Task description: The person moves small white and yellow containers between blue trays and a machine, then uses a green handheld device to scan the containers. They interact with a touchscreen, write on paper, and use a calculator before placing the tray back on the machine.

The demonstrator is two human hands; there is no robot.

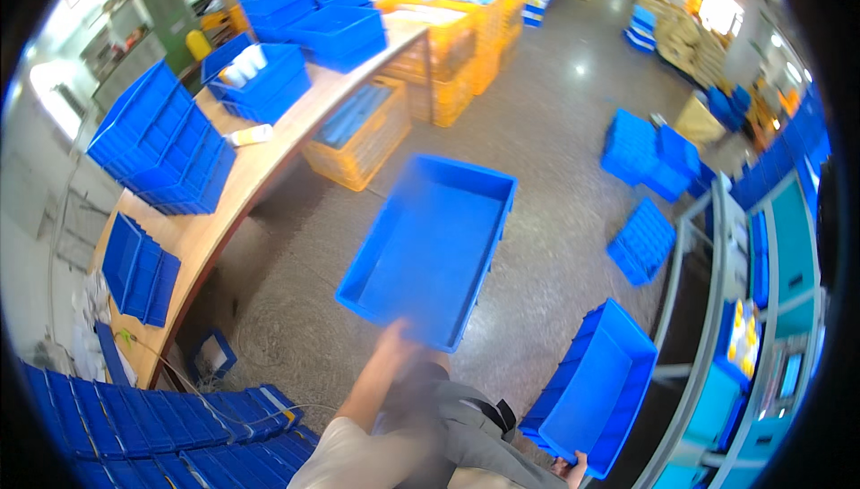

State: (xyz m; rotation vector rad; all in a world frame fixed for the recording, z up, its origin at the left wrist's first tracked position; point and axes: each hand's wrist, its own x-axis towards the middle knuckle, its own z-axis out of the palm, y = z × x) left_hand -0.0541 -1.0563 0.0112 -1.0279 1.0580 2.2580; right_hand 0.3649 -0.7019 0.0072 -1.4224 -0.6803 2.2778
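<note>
In front of me a shallow blue plastic bin (430, 247) hangs over the floor, its inside bare and tilted toward me. My left hand (399, 338) is closed on its near rim; a hazy smear hides part of the fingers. At lower right, my right hand (573, 469) grips the near edge of a second blue bin (596, 390), fingers wrapped round the rim. That bin is tipped sideways beside my right leg, and nothing shows inside it.
Along the left, a wooden table (193, 261) carries several blue bins and a white roll (251, 135). Yellow crates (439, 41) stand behind it. Stacked blue bins (161, 417) fill the lower left. More bins (642, 240) sit on the floor before a teal-panelled machine (788, 265).
</note>
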